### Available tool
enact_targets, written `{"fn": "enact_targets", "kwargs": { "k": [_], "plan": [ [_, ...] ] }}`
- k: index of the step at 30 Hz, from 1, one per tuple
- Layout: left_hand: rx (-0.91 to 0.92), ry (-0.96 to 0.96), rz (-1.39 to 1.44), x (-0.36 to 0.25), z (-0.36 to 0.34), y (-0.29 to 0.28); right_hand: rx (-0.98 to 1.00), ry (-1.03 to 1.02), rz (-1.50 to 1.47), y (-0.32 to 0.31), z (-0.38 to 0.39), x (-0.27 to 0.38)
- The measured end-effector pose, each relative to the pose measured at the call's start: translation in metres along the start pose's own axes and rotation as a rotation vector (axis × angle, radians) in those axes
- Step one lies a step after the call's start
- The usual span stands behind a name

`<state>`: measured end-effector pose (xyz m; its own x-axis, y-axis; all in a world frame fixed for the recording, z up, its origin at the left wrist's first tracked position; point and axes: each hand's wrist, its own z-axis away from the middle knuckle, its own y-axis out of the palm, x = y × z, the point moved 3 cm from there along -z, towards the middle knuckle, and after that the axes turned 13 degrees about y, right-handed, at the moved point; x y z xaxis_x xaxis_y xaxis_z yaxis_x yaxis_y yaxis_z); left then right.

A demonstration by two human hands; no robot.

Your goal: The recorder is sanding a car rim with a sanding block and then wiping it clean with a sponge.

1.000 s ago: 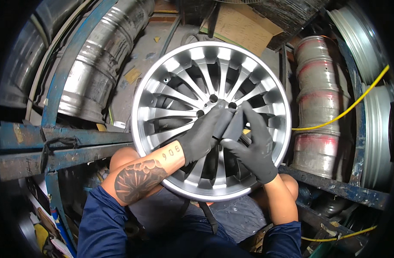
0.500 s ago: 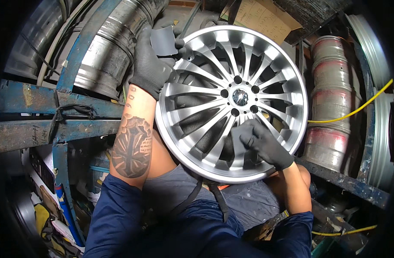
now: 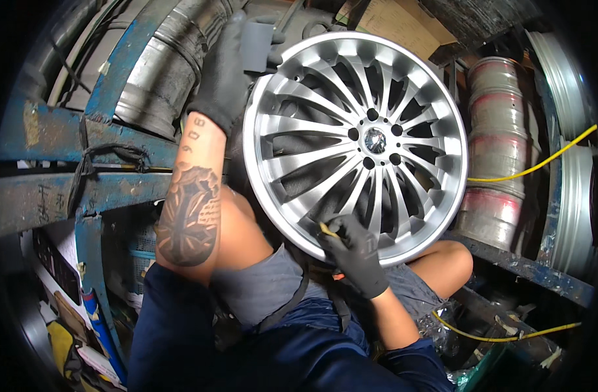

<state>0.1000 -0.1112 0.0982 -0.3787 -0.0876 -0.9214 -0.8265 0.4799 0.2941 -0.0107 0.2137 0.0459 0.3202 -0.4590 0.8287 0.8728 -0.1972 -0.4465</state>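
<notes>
Pinching a yellow scrap [image 3: 328, 230], the right hand [image 3: 358, 253] is nearer the wheel [image 3: 376, 140] centre — left hand [image 3: 228, 73], gripping a grey sheet [image 3: 258, 49], beside its far-left rim.

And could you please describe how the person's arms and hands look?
The left hand and the right hand each wear a dark grey glove ending at the wrist. The navy sleeves stop near the elbows. The left forearm carries a large dark tattoo, with smaller marks nearer the wrist.
</notes>
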Motion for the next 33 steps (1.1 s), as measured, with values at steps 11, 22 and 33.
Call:
{"fn": "enact_targets", "kwargs": {
  "k": [11,22,33],
  "plan": [
    [0.007,-0.112,-0.1,-0.024,0.035,-0.022,0.132,-0.067,0.269,0.014,0.018,0.013],
    [0.061,-0.127,-0.059,-0.019,0.028,-0.022,-0.198,-0.214,0.011,0.097,-0.047,0.039],
    [0.065,-0.175,-0.088,-0.017,0.028,0.005,-0.105,-0.055,0.098,0.12,-0.129,0.065]
  ]
}}
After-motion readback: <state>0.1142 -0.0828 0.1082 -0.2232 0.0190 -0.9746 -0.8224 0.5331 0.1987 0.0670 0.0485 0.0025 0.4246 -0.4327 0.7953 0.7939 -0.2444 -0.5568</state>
